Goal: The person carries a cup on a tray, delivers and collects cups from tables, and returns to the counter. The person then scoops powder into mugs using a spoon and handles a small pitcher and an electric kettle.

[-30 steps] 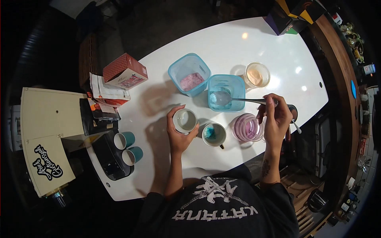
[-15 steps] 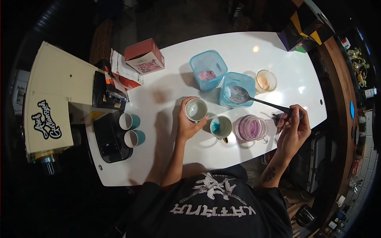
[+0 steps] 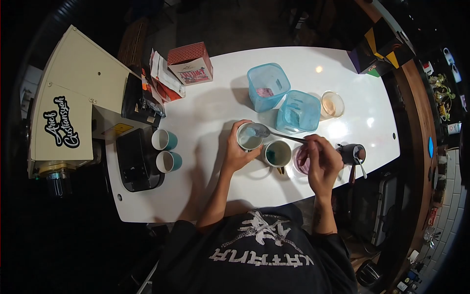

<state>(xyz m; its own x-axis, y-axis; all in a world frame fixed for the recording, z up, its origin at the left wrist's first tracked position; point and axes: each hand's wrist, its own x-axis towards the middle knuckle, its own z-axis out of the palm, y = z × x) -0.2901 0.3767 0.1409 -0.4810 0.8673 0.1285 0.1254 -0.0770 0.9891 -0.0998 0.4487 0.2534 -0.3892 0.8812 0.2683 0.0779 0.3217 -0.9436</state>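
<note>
My left hand is wrapped round a small pale cup, its opening facing up. In my right hand is a long dark-handled spoon. The spoon's bowl is tipped over the right side of the cup's rim, with pale bluish powder at its tip. Close to the right stands a second cup with something blue-green at the bottom. A glass mug with pink liquid is partly hidden behind my right hand. Beyond the cups, one light-blue plastic container holds pale powder and another holds pinkish powder.
On the left, two teal paper cups stand beside a cream-coloured machine. A red-and-white box and a bag are at the back left. At right are a glass and a dark pot with utensils.
My right hand has moved left, bringing the spoon from above the nearer blue container to the held cup. The spoon has tipped. The view has shifted slightly, and the dark pot now shows.
</note>
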